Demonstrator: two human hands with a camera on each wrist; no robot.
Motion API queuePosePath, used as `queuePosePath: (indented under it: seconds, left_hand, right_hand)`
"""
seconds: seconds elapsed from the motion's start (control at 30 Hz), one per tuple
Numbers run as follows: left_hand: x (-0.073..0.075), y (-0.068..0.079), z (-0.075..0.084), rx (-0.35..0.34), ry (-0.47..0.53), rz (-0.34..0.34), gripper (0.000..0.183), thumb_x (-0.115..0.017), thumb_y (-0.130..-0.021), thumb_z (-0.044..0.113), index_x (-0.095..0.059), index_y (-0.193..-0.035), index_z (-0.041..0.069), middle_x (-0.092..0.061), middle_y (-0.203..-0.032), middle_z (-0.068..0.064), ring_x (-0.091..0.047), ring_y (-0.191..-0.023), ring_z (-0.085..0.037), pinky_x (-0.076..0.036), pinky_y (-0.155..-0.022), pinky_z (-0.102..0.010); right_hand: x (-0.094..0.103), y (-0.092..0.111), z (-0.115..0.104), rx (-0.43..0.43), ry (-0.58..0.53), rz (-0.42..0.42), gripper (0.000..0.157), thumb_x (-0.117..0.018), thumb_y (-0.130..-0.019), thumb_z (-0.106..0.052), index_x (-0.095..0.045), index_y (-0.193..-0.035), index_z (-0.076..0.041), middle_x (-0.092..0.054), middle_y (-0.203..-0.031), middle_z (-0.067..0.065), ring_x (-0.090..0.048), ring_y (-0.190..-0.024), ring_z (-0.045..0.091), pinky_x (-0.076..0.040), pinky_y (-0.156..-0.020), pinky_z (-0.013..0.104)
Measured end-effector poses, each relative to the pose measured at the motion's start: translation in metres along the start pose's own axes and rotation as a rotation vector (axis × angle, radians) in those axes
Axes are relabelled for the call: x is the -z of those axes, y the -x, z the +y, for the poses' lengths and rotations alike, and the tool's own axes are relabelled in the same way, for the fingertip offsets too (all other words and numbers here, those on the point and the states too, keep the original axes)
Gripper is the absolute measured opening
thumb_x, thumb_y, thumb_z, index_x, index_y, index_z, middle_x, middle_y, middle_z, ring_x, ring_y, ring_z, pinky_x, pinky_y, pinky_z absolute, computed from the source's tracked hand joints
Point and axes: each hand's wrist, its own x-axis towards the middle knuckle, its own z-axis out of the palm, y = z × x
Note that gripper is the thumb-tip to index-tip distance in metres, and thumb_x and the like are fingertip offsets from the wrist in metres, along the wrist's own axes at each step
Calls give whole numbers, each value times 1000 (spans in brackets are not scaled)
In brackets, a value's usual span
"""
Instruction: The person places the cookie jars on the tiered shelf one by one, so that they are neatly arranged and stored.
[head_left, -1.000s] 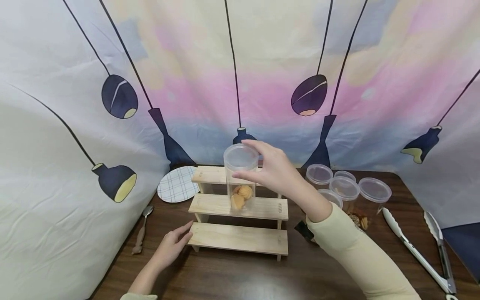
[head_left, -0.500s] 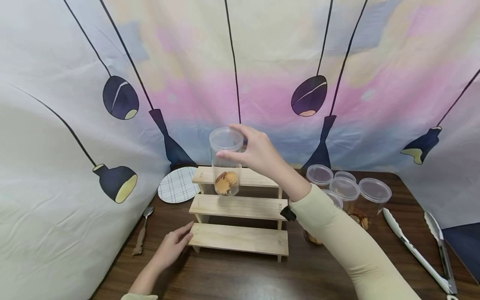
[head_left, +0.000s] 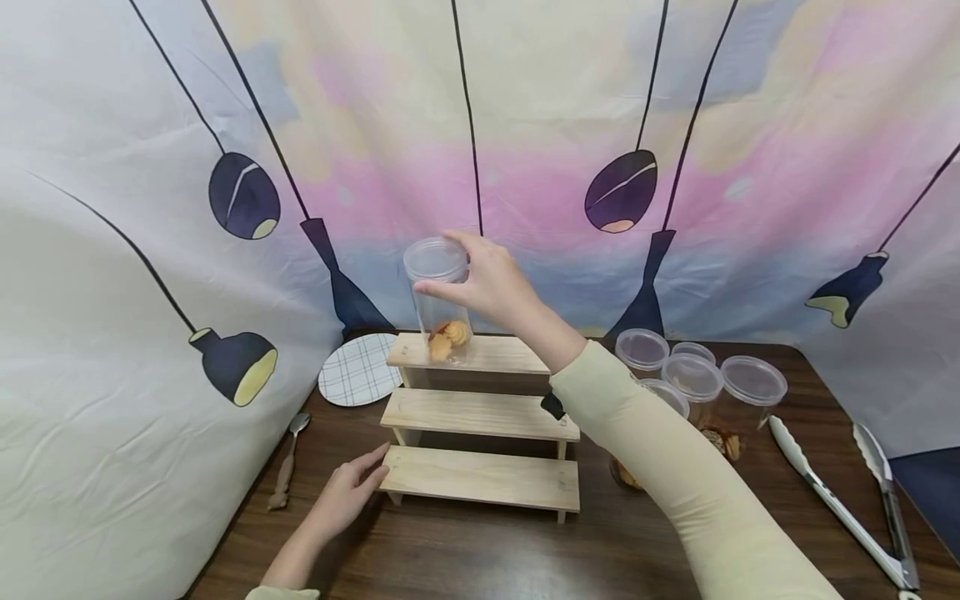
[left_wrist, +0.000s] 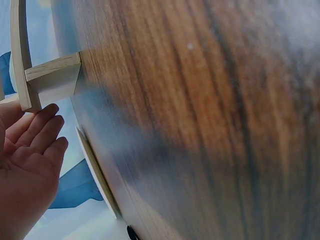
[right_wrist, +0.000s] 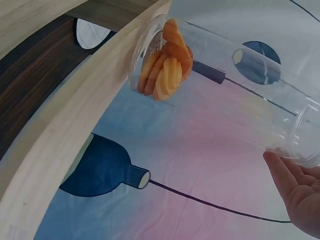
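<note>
My right hand (head_left: 491,279) grips a tall clear plastic jar (head_left: 441,304) near its lid, thumb in front. Several piped cookies (right_wrist: 167,67) lie at the jar's bottom. In the right wrist view, the base of the jar is right at the board's surface. In the head view it overlaps the left part of the top step (head_left: 506,354) of a three-step wooden display stand (head_left: 480,477). My left hand (head_left: 347,496) touches the left end of the bottom step, and the left wrist view has its relaxed fingers (left_wrist: 42,132) beside that board's end.
Several lidded clear jars (head_left: 692,377) with cookies stand at the right, partly behind my right sleeve. Metal tongs (head_left: 832,508) lie further right. A checked plate (head_left: 358,371) is at the back left, with a spoon (head_left: 285,462) nearer. A printed cloth (head_left: 540,125) hangs behind.
My right hand has carried the jar from before the middle step up, back and left to the top step. My left hand has stayed at the bottom step's end.
</note>
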Motion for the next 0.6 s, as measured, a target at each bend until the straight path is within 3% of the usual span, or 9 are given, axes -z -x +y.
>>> queuePosePath:
  seconds: [0.4,0.6]
  left_hand:
    - [0,1,2,14,5,6,47,-56,-100,25,-51,-137,-1,-50,-137,-18,-45,-127,-34,-36,-103,-52]
    - [0,-1,2,17,9,-5,46,-55,-100,24,-50,-138,-2,-50,-137,-18,-45,-127,-33,-36,-103,-51]
  right_hand:
    - [-10,-9,13,-78,39,-20,85,-65,-77,-69,-43,-146,-22,-52,-137,3,-47,-121,27,-48,-84,40]
    - [-14,-12,14,-77,48,-50,88,-63,-79,-67,-39,-148,-17,-49,-139,5,-46,-123,27,-47,-89,41]
